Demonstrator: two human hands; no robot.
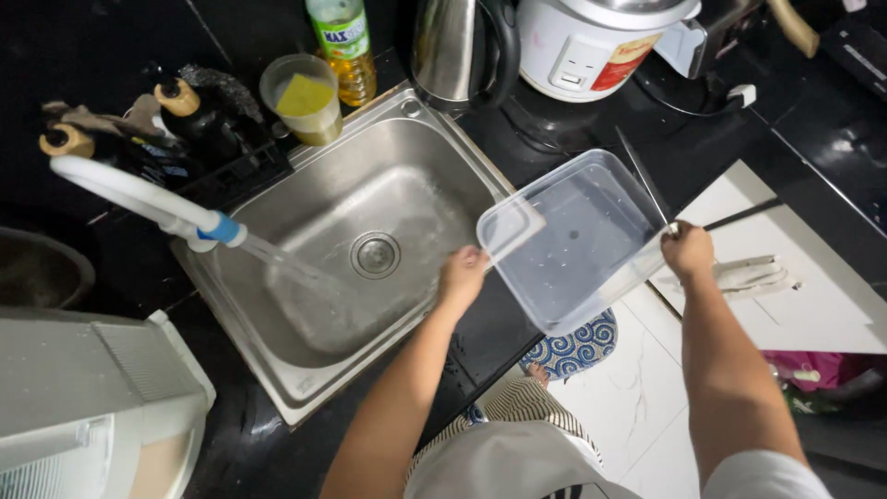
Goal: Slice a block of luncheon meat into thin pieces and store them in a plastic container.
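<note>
Hands first — I see my left hand (462, 271) gripping the near-left corner of a clear plastic container (577, 238), fingers curled shut over its rim, right by the container's pale corner tab. My right hand (688, 249) is clamped on the opposite edge, fingers folded around the rim, and a thin metal rod (642, 177) rises from that grip across the container's upper corner; I cannot tell whether the hand holds it too. The container is rectangular and see-through, held up in the air and tilted, just right of the steel sink (305, 370) and over the edge of the black countertop (702, 139).

Water runs from a white faucet (139, 196) with a blue tip into the sink basin, well left of the container — the stream lands short of the round drain (375, 255). Behind the sink stand a plastic cup (300, 102) with a yellow sponge in it, a bottle of yellow liquid (344, 46), a steel kettle (453, 51) and a white rice cooker (591, 42). Below the container I see a blue patterned mat (577, 349) on the white tiled floor (637, 407).
</note>
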